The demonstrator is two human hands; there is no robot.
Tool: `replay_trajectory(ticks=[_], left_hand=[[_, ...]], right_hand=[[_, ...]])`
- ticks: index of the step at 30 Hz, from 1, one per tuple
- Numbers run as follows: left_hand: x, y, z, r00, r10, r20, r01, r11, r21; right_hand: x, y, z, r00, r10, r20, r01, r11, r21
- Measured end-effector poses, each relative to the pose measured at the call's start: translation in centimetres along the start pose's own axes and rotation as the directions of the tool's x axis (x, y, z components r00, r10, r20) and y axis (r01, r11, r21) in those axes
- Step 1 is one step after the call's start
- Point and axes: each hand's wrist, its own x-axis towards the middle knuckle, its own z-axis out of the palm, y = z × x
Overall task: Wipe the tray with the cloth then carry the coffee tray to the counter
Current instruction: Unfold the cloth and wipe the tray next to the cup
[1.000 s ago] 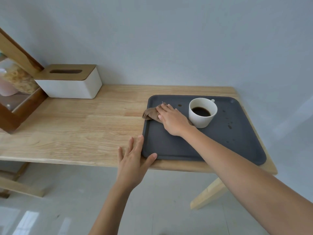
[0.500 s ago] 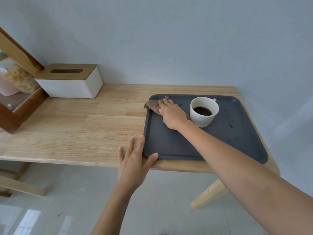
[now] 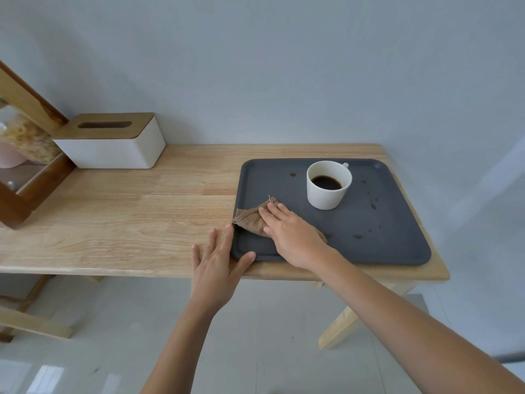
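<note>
since a moment ago the right hand (image 3: 292, 237) slid the cloth (image 3: 250, 220) back from the far left corner to the tray (image 3: 397, 251) near edge. it presses flat on the cloth, not gripping. coffee spots (image 3: 372, 206) lie to its right, past the cup (image 3: 328, 184). left hand (image 3: 216, 260) lies open, steadying the tray corner.

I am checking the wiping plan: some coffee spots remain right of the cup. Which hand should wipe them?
Probably the right hand: it presses the cloth already. The left hand braces the tray corner.
</note>
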Motion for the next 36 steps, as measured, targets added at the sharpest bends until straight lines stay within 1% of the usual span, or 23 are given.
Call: replay_trajectory(ticks=[4, 8, 11, 14, 16, 19, 21, 24, 29, 32, 36], left_hand=[[0.0, -0.1, -0.1, 1.000, -0.006, 0.012, 0.006, 0.999, -0.032], [0.2, -0.2, -0.2, 1.000, -0.011, 0.020, 0.012, 0.998, -0.061], [0.2, -0.2, -0.2, 1.000, -0.012, 0.021, 0.013, 0.997, -0.070], [0.2, -0.2, -0.1, 1.000, -0.007, 0.015, 0.008, 0.997, -0.079], [0.2, -0.2, 0.0, 1.000, 0.004, 0.014, -0.002, 0.996, -0.090], [0.3, -0.4, -0.1, 1.000, 0.005, 0.010, -0.005, 0.996, -0.089], [0.4, -0.6, -0.1, 1.000, -0.001, 0.010, 0.001, 0.996, -0.089], [0.4, -0.7, -0.1, 1.000, 0.006, 0.009, -0.006, 0.997, -0.081], [0.3, -0.6, 0.1, 1.000, 0.001, -0.004, -0.001, 0.998, -0.061], [0.2, -0.5, 0.1, 1.000, -0.003, -0.007, 0.003, 0.999, -0.053], [0.2, -0.4, 0.2, 1.000, -0.007, -0.008, 0.007, 0.999, -0.033]], right_hand=[[0.7, -0.5, 0.2, 0.997, 0.073, 0.006, -0.073, 0.997, 0.000], [4.3, -0.2, 0.4, 0.974, 0.221, -0.048, -0.222, 0.975, -0.015], [7.4, 0.3, 0.1, 0.921, 0.387, -0.048, -0.387, 0.922, 0.023], [10.0, 0.8, -0.6, 0.853, 0.521, -0.028, -0.518, 0.853, 0.073], [11.1, 1.4, -0.9, 0.814, 0.580, -0.036, -0.575, 0.813, 0.096], [12.4, 1.8, -0.9, 0.792, 0.608, -0.043, -0.601, 0.791, 0.116], [12.6, 2.0, -0.7, 0.798, 0.601, -0.048, -0.594, 0.798, 0.102], [12.2, 2.4, -0.4, 0.830, 0.553, -0.073, -0.549, 0.833, 0.069], [10.1, 2.2, 0.5, 0.906, 0.401, -0.134, -0.399, 0.916, 0.044], [7.4, 1.3, 0.8, 0.951, 0.290, -0.104, -0.289, 0.957, 0.026], [3.9, 0.6, 0.7, 0.980, 0.182, -0.074, -0.181, 0.983, 0.019]])
